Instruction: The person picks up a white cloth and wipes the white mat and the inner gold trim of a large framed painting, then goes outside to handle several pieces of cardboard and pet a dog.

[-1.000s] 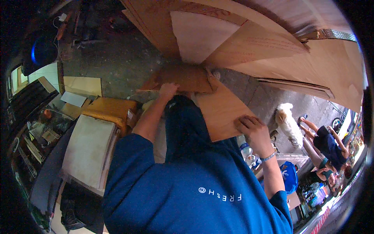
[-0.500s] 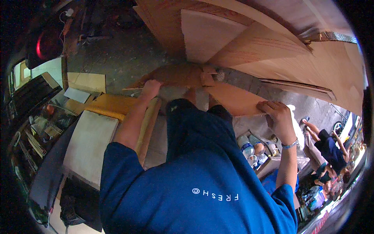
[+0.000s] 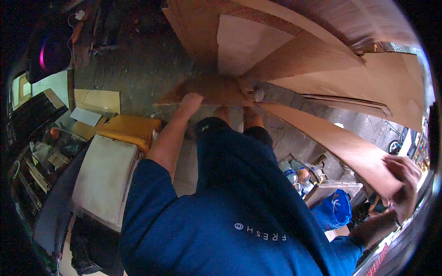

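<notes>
My left hand (image 3: 192,102) is closed on the near edge of a dark brown plywood board (image 3: 214,91), low over the floor in front of my legs. Out to the far right, my right hand (image 3: 404,178) grips the end of a long, narrow, lighter plywood strip (image 3: 338,140). This strip slants from beside the brown board near my feet toward my right side. Its inner end meets the brown board's right end, and I cannot tell whether the two are joined. My right fingers are partly blurred and shadowed.
Large plywood sheets (image 3: 359,87) lean at the front right, with a pale panel (image 3: 251,43) among them. To my left are a yellow-orange cushioned piece (image 3: 129,129) and a white-topped box (image 3: 103,170). Plastic bottles (image 3: 290,172) and a blue bag (image 3: 335,209) lie at right.
My right hand has swung outward to the right and nearer me, bringing the strip's end with it, so more of the strip shows. My left hand has shifted slightly right, still on the board.
</notes>
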Demonstrator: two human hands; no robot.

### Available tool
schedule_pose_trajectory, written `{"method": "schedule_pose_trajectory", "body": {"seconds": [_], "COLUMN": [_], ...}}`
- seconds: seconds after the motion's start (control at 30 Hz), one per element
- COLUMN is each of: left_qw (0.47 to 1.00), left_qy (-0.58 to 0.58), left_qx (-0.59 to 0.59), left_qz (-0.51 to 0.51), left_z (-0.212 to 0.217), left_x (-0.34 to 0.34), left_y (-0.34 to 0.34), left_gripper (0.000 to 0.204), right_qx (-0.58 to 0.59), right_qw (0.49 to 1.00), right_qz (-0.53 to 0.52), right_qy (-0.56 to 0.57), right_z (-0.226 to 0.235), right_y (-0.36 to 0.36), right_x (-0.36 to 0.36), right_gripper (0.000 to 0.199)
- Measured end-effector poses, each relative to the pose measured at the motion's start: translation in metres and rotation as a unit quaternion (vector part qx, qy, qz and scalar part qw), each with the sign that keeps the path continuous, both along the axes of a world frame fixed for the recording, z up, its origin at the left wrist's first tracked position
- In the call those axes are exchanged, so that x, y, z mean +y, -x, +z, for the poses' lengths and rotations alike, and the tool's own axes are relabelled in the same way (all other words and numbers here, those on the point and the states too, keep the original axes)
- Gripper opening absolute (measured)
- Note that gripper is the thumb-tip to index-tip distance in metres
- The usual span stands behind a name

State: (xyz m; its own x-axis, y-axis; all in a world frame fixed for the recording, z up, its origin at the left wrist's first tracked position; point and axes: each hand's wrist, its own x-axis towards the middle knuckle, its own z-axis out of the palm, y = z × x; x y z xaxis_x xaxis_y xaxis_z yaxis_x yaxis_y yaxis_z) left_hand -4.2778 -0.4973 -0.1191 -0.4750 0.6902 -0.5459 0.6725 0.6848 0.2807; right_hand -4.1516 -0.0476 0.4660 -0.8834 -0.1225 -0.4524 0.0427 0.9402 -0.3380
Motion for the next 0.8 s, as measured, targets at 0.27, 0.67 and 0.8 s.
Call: {"method": "schedule_pose_trajectory", "body": {"seconds": [0.27,0.67,0.8], "left_qw": [0.998,0.996,0.995], "left_qy": [0.001,-0.026,0.011], "left_qx": [-0.068,-0.036,-0.013], "left_qz": [-0.009,-0.077,-0.099], "left_z": [0.012,0.024,0.015], "left_x": [0.033,0.087,0.114], "left_y": [-0.015,-0.033,-0.020], "left_gripper": [0.017,0.019,0.018], "right_qx": [0.025,0.076,0.105], "right_qw": [0.986,0.987,0.991], "right_qz": [-0.043,-0.126,-0.076], "right_qy": [-0.157,-0.061,-0.035], "right_z": [0.084,-0.130,-0.189], "right_y": [-0.064,0.038,0.067], "right_x": [0.072,0.068,0.054], "right_gripper": [0.033,0.027,0.024]}}
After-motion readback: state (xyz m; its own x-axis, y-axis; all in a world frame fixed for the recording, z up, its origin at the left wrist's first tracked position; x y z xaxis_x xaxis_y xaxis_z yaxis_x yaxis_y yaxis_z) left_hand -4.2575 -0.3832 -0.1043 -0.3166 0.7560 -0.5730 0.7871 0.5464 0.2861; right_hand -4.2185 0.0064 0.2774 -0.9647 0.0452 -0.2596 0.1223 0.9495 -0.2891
